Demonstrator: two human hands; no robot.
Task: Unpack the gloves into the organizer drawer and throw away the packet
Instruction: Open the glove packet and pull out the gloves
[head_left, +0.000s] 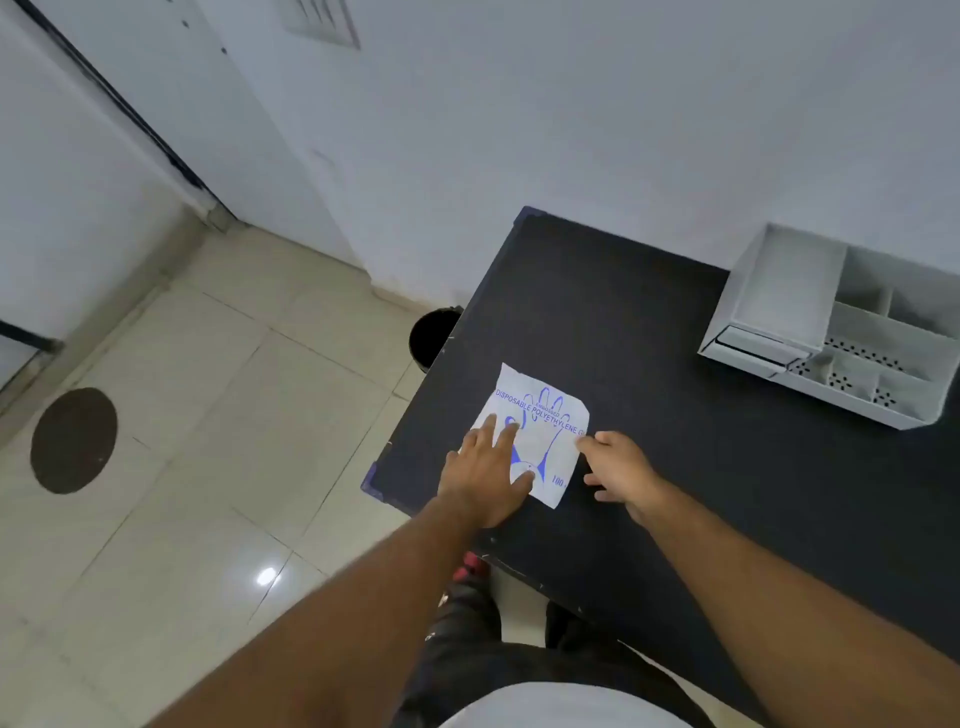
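Observation:
A flat white packet of disposable gloves (545, 415) with blue print lies near the left front corner of the black table (649, 364). My left hand (485, 467) rests flat on the packet's left half, fingers spread. My right hand (621, 470) touches the packet's right edge with its fingertips, the fingers curled and gripping nothing. The white organizer (831, 327) stands at the table's far right, with open compartments on top and a low drawer (758, 345) at its front left that looks slightly pulled out.
A black bin (431, 338) stands on the tiled floor against the table's left side, partly hidden by the tabletop. A round dark floor cover (72, 441) lies far left. White walls close in behind the table. My legs show below the table's front edge.

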